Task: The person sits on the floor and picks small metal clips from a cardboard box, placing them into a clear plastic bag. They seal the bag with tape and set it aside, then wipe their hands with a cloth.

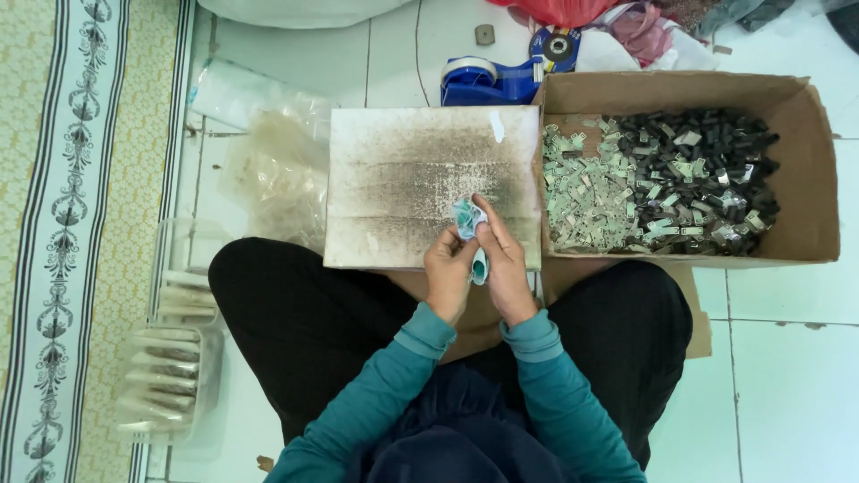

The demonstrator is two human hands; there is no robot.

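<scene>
I sit cross-legged on a tiled floor. My left hand (450, 273) and my right hand (503, 268) meet in front of me, both gripping a small light-blue piece (467, 219) that looks like soft cloth or a glove. They hover over the near edge of a worn, grey-stained white board (403, 179) resting on my knees. To the right stands an open cardboard box (810, 179) with a heap of small pale-green metal pieces (591, 197) on its left side and dark ones (707, 170) on its right.
A blue tape dispenser (488, 80) lies behind the board. Clear plastic bags (268, 161) lie to the left, clear plastic containers (174, 358) by my left knee. A patterned mat (80, 224) runs along the left. Red and white bags (608, 27) sit at the top.
</scene>
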